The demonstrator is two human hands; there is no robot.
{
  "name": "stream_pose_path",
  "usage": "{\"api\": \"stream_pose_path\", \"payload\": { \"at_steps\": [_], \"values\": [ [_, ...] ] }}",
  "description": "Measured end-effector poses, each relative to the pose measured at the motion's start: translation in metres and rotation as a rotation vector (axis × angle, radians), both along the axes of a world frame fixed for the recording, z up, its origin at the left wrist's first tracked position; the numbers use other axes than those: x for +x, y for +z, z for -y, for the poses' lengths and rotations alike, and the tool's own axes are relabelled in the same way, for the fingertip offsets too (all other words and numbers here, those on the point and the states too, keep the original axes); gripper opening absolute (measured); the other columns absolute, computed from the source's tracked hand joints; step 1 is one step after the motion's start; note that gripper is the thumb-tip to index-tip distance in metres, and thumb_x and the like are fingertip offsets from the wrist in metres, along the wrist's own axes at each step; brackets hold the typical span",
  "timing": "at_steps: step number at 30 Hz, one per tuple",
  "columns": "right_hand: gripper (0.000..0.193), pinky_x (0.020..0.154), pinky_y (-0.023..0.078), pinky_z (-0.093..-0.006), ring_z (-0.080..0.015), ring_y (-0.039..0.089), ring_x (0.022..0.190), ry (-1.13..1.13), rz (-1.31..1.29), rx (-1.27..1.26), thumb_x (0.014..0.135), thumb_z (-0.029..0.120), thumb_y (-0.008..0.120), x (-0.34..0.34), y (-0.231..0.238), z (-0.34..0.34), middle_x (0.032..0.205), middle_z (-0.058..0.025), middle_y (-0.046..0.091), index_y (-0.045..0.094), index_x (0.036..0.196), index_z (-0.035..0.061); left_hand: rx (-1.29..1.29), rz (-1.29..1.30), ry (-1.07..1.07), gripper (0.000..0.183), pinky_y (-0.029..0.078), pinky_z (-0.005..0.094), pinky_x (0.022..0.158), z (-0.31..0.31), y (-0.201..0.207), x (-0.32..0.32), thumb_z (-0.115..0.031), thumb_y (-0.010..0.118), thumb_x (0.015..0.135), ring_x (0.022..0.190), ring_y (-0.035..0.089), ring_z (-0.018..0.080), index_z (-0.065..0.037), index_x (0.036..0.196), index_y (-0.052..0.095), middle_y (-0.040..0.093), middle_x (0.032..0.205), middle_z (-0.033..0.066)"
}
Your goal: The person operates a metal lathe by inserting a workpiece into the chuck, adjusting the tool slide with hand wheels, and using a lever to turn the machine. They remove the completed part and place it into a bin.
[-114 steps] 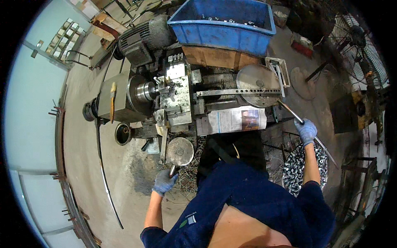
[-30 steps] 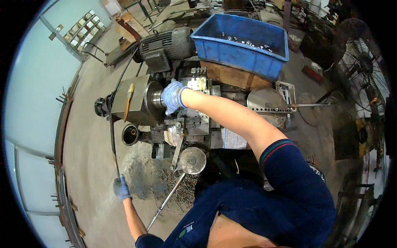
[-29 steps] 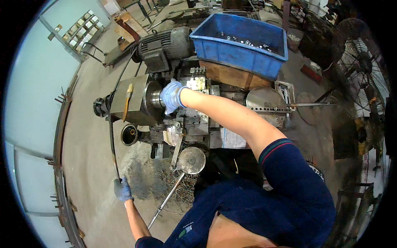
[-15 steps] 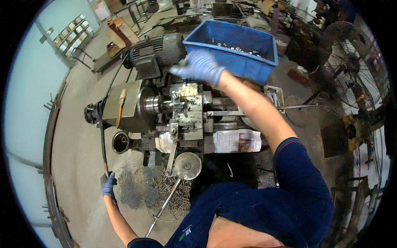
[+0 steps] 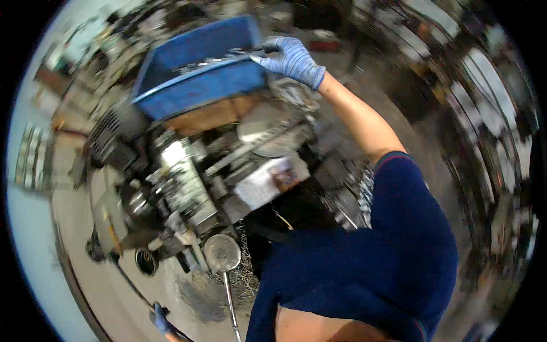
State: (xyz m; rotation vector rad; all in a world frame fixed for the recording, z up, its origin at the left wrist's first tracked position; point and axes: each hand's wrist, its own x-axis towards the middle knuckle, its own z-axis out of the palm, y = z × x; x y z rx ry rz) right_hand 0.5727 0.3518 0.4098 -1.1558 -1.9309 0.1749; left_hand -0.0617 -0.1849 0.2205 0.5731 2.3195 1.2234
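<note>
Head view: with right hand (image 5: 295, 60) at corner of blue bin (image 5: 205, 91) already containing metal parts (image 5: 219, 60).
Grasping long rod (image 5: 132, 286) with left hand (image 5: 161, 320); cannot tell right fingers' hold or remaining work.

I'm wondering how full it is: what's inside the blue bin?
Inside the blue bin, small shiny metal pieces show above the near rim, blurred. The bin's near side hides what lies lower, so how deep they go can't be seen.

Navy shirt (image 5: 353, 262); lt blue gloves (image 5: 297, 61)
</note>
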Motion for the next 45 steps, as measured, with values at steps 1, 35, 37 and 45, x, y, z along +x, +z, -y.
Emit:
{"api": "stream_pose_path", "payload": {
  "at_steps": [1,35,37,45],
  "values": [
    [0.047,0.079,0.051,-0.0328,-0.0259,0.065,0.085,-0.014,-0.02,-0.044,0.072,0.049,0.069,0.032,-0.011,0.017,0.092,-0.0123,0.068,0.069,0.096,0.0078,-0.175,0.097,0.045,0.032,0.049,0.0291,0.055,-0.011,0.014,0.008,-0.027,0.064,0.085,0.06,0.057,0.0147,0.001,0.101,0.059,0.06,0.072,0.0072],
    [0.064,0.084,0.048,-0.0403,-0.0334,0.062,0.096,-0.475,0.703,-1.208,0.069,0.058,0.061,0.262,-0.244,0.201,0.101,-0.0211,0.064,0.067,0.097,0.0003,-0.076,0.065,0.062,0.029,0.053,0.0354,0.056,-0.043,0.028,-0.007,-0.019,0.067,0.083,0.062,0.058,0.0254,0.006,0.096,0.058,0.062,0.076,0.0178],
    [0.065,0.084,0.048,-0.0396,-0.033,0.061,0.096,-0.533,0.653,-1.174,0.069,0.06,0.06,0.264,-0.236,0.203,0.1,-0.0214,0.064,0.067,0.094,0.0003,-0.055,0.043,0.082,0.029,0.053,0.0349,0.055,-0.046,0.03,0.001,-0.019,0.067,0.083,0.062,0.057,0.0247,0.005,0.096,0.058,0.061,0.076,0.0174],
    [0.041,0.06,0.047,-0.029,-0.0124,0.057,0.06,-0.496,-0.27,-0.957,0.077,0.04,0.069,0.207,-0.164,0.188,0.062,-0.0106,0.064,0.068,0.073,-0.001,-0.368,-0.657,-0.274,0.04,0.051,0.0353,0.073,-0.097,0.13,0.1,-0.039,0.062,0.085,0.086,0.061,0.0253,-0.001,0.097,0.066,0.067,0.096,0.011]
  ]
}}
